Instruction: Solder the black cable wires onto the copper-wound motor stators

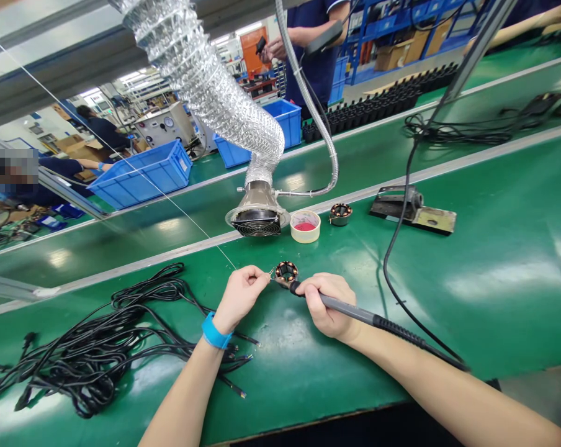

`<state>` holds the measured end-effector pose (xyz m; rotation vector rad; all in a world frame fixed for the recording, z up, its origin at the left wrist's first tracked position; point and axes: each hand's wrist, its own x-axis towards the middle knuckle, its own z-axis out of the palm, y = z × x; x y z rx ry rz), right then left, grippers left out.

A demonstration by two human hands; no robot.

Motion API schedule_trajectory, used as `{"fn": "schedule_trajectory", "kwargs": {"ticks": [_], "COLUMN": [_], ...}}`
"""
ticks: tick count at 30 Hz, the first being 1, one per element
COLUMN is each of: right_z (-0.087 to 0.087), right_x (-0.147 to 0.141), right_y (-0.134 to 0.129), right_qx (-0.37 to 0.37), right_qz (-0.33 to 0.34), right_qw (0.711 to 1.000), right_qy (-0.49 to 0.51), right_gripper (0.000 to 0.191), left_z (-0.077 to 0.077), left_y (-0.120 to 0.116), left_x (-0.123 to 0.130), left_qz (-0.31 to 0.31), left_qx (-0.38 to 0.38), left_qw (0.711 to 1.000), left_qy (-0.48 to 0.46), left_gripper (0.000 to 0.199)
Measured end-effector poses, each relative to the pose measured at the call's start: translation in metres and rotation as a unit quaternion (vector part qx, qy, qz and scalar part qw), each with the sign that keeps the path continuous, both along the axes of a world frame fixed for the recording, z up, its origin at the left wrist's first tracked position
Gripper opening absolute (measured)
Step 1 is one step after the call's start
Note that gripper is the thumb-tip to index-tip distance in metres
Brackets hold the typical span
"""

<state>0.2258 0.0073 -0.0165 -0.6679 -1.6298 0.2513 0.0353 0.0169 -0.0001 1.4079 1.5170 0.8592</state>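
Counting two wound rings [287,283], one near, one farther right; one soldering iron [350,310] gripped in curled right hand [329,301]; thin wire [272,271] pinched in fingertips of left hand [242,295]; recording near ring, between hands, as round, dark, copper-coiled

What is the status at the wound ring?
Left hand pinches thin wire beside wound ring. Right hand grips soldering iron at ring. Black cables left, clear of ring.
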Motion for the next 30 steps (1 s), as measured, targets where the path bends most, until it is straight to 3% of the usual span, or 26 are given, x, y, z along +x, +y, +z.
{"fn": "schedule_trajectory", "kwargs": {"ticks": [30], "right_z": [0.009], "right_x": [0.001], "right_y": [0.000], "right_qx": [-0.003], "right_qz": [-0.029], "right_qw": [0.999], "right_qy": [0.026], "right_gripper": [0.023], "left_z": [0.001], "left_y": [0.000], "left_x": [-0.001], "left_qz": [-0.002], "left_qx": [0.018], "left_qw": [0.999], "left_qy": [0.028], "left_gripper": [0.032]}}
